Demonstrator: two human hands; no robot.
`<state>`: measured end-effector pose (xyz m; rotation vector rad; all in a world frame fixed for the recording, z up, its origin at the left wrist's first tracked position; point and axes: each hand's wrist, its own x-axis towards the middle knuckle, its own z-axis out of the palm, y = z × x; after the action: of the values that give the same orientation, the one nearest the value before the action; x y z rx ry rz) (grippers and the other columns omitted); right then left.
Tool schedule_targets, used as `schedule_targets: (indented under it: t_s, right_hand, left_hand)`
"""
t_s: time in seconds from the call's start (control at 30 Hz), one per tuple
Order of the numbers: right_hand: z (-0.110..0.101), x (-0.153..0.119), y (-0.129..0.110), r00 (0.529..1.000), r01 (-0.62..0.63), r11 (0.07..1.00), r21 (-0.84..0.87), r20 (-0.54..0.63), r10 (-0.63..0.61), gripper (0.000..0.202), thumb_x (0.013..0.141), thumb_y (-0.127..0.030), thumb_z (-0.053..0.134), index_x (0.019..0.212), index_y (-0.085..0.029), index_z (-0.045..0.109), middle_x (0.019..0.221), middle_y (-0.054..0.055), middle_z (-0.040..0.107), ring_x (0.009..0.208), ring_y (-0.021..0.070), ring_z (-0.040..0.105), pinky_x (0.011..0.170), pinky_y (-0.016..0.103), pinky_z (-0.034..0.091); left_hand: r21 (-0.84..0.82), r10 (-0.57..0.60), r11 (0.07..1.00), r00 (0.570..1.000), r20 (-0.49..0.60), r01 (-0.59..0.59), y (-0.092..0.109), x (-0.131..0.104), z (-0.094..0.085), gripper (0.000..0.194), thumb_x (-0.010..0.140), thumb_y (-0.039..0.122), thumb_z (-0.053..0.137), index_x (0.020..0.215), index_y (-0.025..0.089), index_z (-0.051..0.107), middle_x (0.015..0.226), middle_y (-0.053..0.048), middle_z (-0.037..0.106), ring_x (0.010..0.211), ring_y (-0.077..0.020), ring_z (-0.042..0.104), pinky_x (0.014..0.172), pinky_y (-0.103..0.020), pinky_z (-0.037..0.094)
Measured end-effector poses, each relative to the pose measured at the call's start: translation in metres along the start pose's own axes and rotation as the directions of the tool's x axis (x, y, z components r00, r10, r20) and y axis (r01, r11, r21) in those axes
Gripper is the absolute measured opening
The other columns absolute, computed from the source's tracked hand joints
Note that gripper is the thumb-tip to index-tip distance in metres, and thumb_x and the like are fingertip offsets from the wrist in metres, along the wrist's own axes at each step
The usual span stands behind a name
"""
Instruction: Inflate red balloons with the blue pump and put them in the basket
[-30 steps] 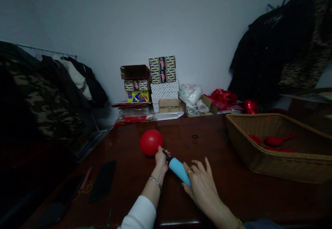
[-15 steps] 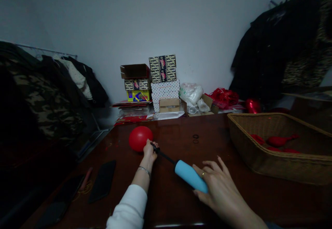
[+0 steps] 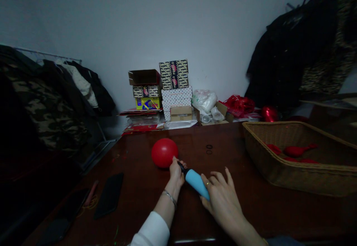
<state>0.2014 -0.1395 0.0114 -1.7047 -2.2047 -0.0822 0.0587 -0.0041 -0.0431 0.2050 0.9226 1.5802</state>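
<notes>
A round, inflated red balloon (image 3: pixel 164 153) is just beyond my left hand (image 3: pixel 177 172). That hand is closed around the balloon's neck and the black nozzle end of a hand pump (image 3: pixel 196 183). The pump slants down to the right, and its light-blue body sits close against my left hand. My right hand (image 3: pixel 223 194) grips the lower end of the blue body between thumb and palm, with some fingers stretched out loosely. The pump's far lower end is hidden by this hand.
A wicker basket (image 3: pixel 295 171) with several limp red balloons (image 3: pixel 297 151) stands on the right of the dark wooden table (image 3: pixel 231 138). Two small black rings (image 3: pixel 209 147) lie mid-table. A dark phone-like slab (image 3: pixel 109 194) rests on the left. Stacked boxes (image 3: pixel 177 99) line the wall.
The blue pump body has slid up toward my left hand, covering the black rod that showed before. My left hand and the balloon have shifted right; my right hand has moved left.
</notes>
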Motion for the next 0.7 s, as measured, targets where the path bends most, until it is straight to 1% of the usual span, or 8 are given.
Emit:
schedule_targets:
  t_s: [0.1, 0.2, 0.3, 0.43, 0.53, 0.7]
  right_hand:
    - [0.007, 0.001, -0.001, 1.0, -0.006, 1.0, -0.008, -0.012, 0.006, 0.051, 0.075, -0.029, 0.058, 0.124, -0.017, 0.056, 0.1, 0.009, 0.066, 0.111, 0.028, 0.049, 0.11, 0.051, 0.003]
    - [0.011, 0.001, -0.002, 1.0, -0.003, 1.0, 0.003, -0.013, 0.003, 0.051, 0.075, -0.03, 0.058, 0.124, -0.017, 0.056, 0.1, 0.009, 0.066, 0.111, 0.0286, 0.048, 0.109, 0.051, 0.002]
    - [0.01, 0.001, -0.003, 1.0, 0.005, 1.0, 0.023, -0.002, -0.005, 0.052, 0.075, -0.031, 0.057, 0.125, -0.016, 0.054, 0.1, 0.009, 0.067, 0.112, 0.0283, 0.048, 0.11, 0.05, 0.001]
    - [0.005, -0.001, -0.003, 1.0, 0.009, 0.999, 0.051, 0.027, -0.01, 0.054, 0.074, -0.033, 0.059, 0.125, -0.018, 0.054, 0.101, 0.009, 0.067, 0.113, 0.0282, 0.048, 0.11, 0.05, 0.001]
    - [-0.001, -0.003, 0.001, 0.999, 0.023, 0.996, 0.086, 0.039, -0.026, 0.053, 0.073, -0.034, 0.06, 0.124, -0.02, 0.055, 0.102, 0.007, 0.067, 0.113, 0.0277, 0.047, 0.11, 0.049, 0.003]
    - [-0.014, -0.007, 0.012, 0.996, 0.03, 0.988, 0.153, 0.08, -0.043, 0.057, 0.069, -0.036, 0.064, 0.124, -0.022, 0.056, 0.1, 0.005, 0.067, 0.112, 0.0271, 0.048, 0.11, 0.048, 0.004]
  left_hand:
    - [0.014, -0.004, 1.0, 1.0, 0.02, 0.004, -0.005, -0.005, 0.0, 0.028, 0.091, 0.033, 0.044, 0.067, 0.019, 0.04, 0.047, 0.005, 0.04, 0.035, -0.0081, 0.04, 0.038, -0.019, 0.033]
    - [0.017, 0.018, 1.0, 1.0, 0.014, -0.018, -0.003, -0.003, -0.002, 0.029, 0.09, 0.036, 0.047, 0.067, 0.019, 0.04, 0.047, 0.005, 0.04, 0.035, -0.0079, 0.041, 0.038, -0.019, 0.033]
    - [0.027, 0.031, 0.999, 1.0, -0.005, -0.031, 0.0, 0.002, -0.005, 0.028, 0.088, 0.036, 0.05, 0.068, 0.019, 0.04, 0.048, 0.006, 0.041, 0.035, -0.0077, 0.041, 0.037, -0.018, 0.032]
    - [0.012, 0.032, 0.999, 0.999, -0.01, -0.032, 0.006, 0.011, -0.009, 0.027, 0.089, 0.033, 0.049, 0.068, 0.019, 0.039, 0.048, 0.006, 0.04, 0.035, -0.0072, 0.04, 0.036, -0.018, 0.031]
    - [-0.006, 0.051, 0.999, 0.998, -0.027, -0.051, 0.016, 0.021, -0.014, 0.026, 0.091, 0.03, 0.045, 0.068, 0.019, 0.039, 0.048, 0.006, 0.039, 0.035, -0.0071, 0.04, 0.036, -0.017, 0.03]
    - [-0.026, 0.088, 0.996, 0.995, -0.047, -0.09, 0.049, 0.034, -0.019, 0.026, 0.092, 0.03, 0.045, 0.069, 0.018, 0.039, 0.049, 0.006, 0.04, 0.035, -0.0062, 0.04, 0.036, -0.016, 0.031]
